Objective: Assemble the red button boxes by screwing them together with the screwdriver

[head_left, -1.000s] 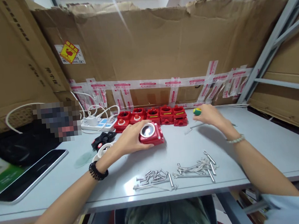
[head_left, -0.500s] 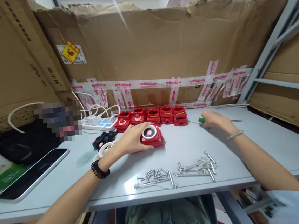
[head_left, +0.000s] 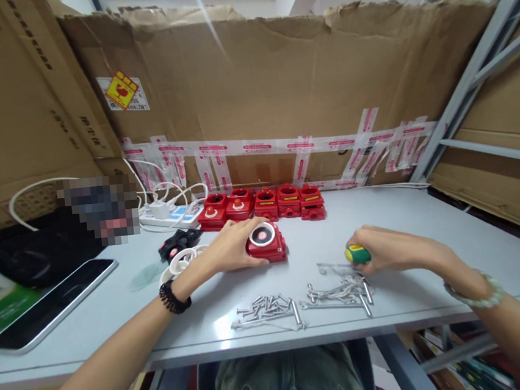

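My left hand grips the left side of a red box-shaped housing, thumb at its front and fingers over the top. A white ring with a black centre sits in the housing's upper face. My right hand is closed around a screwdriver with a green and yellow handle; its shaft is hidden. A thin metal rod with string shows just left of this hand; I cannot tell whether it is held. Below lies a pile of metal rods and strings. Small screws lie to its left.
Several red housings line the back of the table. Left of them are a power strip, black parts and white rings. A tablet-like device lies at far left. Cardboard walls the back.
My right hand has come from the back right toward the near edge with the screwdriver, now beside the rod pile. My left hand stays on the red housing.
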A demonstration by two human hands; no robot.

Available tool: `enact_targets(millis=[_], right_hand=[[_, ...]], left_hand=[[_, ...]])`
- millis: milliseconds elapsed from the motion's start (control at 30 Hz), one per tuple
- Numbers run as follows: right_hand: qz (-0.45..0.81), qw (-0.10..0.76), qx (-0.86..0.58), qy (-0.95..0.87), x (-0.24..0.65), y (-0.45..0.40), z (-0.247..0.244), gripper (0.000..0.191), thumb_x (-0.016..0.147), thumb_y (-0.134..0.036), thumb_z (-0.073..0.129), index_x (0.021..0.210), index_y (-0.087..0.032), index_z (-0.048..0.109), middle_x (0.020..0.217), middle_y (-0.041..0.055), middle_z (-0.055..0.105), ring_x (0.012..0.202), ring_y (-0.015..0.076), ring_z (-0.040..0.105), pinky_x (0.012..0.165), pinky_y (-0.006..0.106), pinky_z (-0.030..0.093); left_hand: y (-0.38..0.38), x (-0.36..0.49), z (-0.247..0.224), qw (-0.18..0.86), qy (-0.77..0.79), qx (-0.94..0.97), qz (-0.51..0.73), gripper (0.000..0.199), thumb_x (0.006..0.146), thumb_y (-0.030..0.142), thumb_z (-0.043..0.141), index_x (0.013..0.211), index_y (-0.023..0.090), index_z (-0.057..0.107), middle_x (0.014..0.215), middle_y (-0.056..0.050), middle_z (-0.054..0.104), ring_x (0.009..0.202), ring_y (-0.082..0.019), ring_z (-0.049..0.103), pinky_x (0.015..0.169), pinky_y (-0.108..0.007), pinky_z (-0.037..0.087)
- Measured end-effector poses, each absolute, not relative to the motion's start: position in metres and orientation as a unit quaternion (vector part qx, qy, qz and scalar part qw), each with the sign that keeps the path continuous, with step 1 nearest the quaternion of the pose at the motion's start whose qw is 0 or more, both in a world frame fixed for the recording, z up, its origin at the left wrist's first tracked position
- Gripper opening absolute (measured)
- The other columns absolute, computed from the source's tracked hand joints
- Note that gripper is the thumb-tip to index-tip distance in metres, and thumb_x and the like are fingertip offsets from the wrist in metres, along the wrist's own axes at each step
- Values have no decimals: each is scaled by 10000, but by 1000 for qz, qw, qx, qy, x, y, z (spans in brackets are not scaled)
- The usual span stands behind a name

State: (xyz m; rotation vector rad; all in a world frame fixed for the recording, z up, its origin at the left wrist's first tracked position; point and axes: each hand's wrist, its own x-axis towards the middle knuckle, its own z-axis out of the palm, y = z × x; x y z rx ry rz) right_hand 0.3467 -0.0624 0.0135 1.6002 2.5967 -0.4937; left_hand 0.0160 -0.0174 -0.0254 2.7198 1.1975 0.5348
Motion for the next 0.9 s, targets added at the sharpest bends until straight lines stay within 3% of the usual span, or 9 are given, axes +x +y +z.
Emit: enact_targets(millis=[100,167,233,333,400,467,600,900], right_hand=[[-200,47,500,841,343,-64,10,243,585,-153,590,522,-200,361,521,-69,299,512,87,242,468,258,194],[-214,17,487,846,342,-62,15,176,634,-193,621,558,-196,462,541,-60,416,523,94,340,490,246,270],[-192,-68,471,858,337,-60,25,84,730,-265,615,693,-197,582,656,-27,575,601,120,478,583,250,372],[-117,-291,443,840,315,-57,43,226,822,-347,590,1002,-212,608,912,29,667,747,152,584,704,275,442],[-120,-428,428,787,294,-53,51,249,844,-381,579,1011,-197,572,808,21,644,657,135,567,625,266,446],[-159,-502,395,753,272,-48,55,228,857,-420,557,884,-194,557,641,-23,569,541,112,513,532,249,422],[-129,-554,389,724,240,-41,48,240,818,-352,584,658,-195,497,566,-38,490,513,88,443,517,244,396],[-112,-611,395,677,232,-38,26,161,802,-287,569,742,-228,432,601,-52,460,513,97,462,517,250,418]], left_hand=[[-18,17,-26,72,387,900,188,744,668,539,715,1302,255,447,1295,-106,602,1128,-339,587,943,-462,371],[-18,18,-27,79,383,900,194,753,665,545,719,1306,252,452,1299,-110,600,1123,-340,589,948,-470,374],[-19,21,-27,89,380,900,196,777,668,558,721,1322,247,438,1296,-117,602,1135,-343,584,942,-472,386],[-23,28,-26,105,374,900,195,800,698,591,701,1349,230,408,1314,-136,586,1148,-345,580,918,-465,418],[-26,32,-25,116,369,901,197,759,740,599,667,1347,222,410,1320,-139,581,1133,-338,592,892,-452,446],[-29,35,-24,121,363,901,205,711,772,587,644,1340,225,420,1302,-128,596,1111,-326,607,876,-438,466],[-31,37,-26,113,360,900,219,698,777,561,652,1347,229,422,1271,-116,615,1096,-316,615,893,-438,471],[-29,38,-30,113,362,897,227,694,763,556,657,1332,219,444,1261,-117,622,1081,-319,621,890,-446,478]])
